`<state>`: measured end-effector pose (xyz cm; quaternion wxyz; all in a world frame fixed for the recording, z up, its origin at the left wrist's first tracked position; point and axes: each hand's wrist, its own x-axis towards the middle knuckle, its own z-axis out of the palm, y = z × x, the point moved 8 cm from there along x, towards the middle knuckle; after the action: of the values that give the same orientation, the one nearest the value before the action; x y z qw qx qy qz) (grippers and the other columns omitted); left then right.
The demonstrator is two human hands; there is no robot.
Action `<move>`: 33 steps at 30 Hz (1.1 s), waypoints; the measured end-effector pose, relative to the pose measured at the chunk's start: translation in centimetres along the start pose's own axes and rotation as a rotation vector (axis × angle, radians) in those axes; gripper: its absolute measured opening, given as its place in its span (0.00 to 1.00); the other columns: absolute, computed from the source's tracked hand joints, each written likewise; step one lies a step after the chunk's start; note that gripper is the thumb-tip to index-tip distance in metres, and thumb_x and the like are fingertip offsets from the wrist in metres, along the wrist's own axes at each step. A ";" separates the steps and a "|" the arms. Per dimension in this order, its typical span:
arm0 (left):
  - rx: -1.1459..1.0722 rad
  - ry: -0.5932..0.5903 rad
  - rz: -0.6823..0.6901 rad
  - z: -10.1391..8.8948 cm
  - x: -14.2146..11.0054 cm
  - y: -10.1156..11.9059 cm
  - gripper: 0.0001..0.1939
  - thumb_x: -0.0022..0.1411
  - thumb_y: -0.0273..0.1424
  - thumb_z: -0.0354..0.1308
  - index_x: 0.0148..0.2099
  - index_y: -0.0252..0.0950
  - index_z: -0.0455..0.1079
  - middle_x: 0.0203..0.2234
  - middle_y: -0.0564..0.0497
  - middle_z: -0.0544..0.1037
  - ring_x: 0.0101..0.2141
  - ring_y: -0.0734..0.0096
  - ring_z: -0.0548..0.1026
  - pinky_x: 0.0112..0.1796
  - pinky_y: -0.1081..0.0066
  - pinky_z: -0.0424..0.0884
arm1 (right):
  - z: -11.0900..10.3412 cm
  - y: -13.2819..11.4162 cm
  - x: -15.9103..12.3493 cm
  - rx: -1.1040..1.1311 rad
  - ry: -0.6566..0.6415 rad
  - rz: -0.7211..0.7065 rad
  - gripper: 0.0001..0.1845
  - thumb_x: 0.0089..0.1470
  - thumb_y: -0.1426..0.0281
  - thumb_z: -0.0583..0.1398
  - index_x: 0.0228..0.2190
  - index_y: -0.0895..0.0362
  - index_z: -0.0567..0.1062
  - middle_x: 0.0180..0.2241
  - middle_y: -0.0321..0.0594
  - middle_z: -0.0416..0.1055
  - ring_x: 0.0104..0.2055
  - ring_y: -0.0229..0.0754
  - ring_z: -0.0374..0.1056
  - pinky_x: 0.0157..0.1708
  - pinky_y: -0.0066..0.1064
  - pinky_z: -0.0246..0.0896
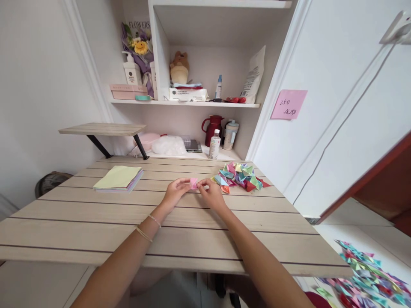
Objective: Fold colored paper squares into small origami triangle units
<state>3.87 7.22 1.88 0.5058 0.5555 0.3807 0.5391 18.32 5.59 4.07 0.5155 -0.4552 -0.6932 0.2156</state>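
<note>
Both my hands meet at the middle of the wooden slatted table. My left hand and my right hand pinch a small pink folded paper piece between their fingertips, just above the tabletop. Right of my right hand lies a pile of folded coloured paper triangles. A stack of square paper sheets, yellow-green on top, lies to the left of my left hand.
A small raised shelf stands at the table's back left. Behind are wall shelves with a red jug, bottles and boxes. A pink sticky note hangs on the right wall. More folded paper pieces lie on the floor at lower right.
</note>
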 end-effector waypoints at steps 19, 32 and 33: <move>-0.013 -0.032 0.037 0.6 -0.1 -0.4 0.22 0.40 0.32 0.65 0.41 0.31 0.70 0.39 0.41 0.76 0.40 0.62 0.73 0.44 0.62 0.66 | 0.2 -2.6 -0.6 -0.253 -0.026 -0.195 0.03 0.46 0.73 0.57 0.27 0.56 0.71 0.29 0.41 0.71 0.36 0.43 0.65 0.37 0.33 0.58; -0.078 -0.095 0.003 1.4 -0.5 -0.5 0.23 0.40 0.29 0.66 0.42 0.31 0.69 0.41 0.41 0.75 0.41 0.61 0.73 0.45 0.61 0.66 | -0.3 -2.0 -0.4 -0.203 0.020 -0.161 0.07 0.47 0.72 0.57 0.28 0.54 0.75 0.27 0.40 0.72 0.35 0.44 0.64 0.36 0.34 0.59; -0.098 -0.108 -0.011 1.5 -0.6 -0.6 0.24 0.39 0.29 0.66 0.43 0.31 0.69 0.41 0.41 0.75 0.41 0.61 0.73 0.44 0.61 0.66 | -0.5 -1.6 -0.2 -0.181 0.027 -0.133 0.06 0.47 0.72 0.56 0.28 0.54 0.74 0.27 0.40 0.72 0.35 0.43 0.64 0.36 0.34 0.59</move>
<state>5.33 6.53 1.36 0.5551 0.5562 0.3292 0.5236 18.14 4.49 5.38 0.4949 -0.4557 -0.7315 0.1109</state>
